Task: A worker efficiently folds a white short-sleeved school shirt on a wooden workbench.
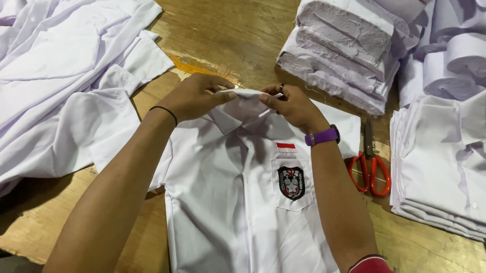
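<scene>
A white shirt [240,207] lies flat on the wooden table [233,28], front up, with a dark badge on its chest pocket [292,182] and a small red strip above it. My left hand [195,96] pinches the left side of the shirt's collar [241,101]. My right hand [292,104] grips the collar's right side, fingers curled over the fabric. A thin black band sits on my left wrist and a purple watch [323,136] on my right wrist.
Loose white shirts [55,79] are heaped at the left. Stacks of folded white cloth [348,39] stand at the back right, and a pile of folded shirts [452,165] at the right. Red-handled scissors [371,169] lie between my right arm and that pile.
</scene>
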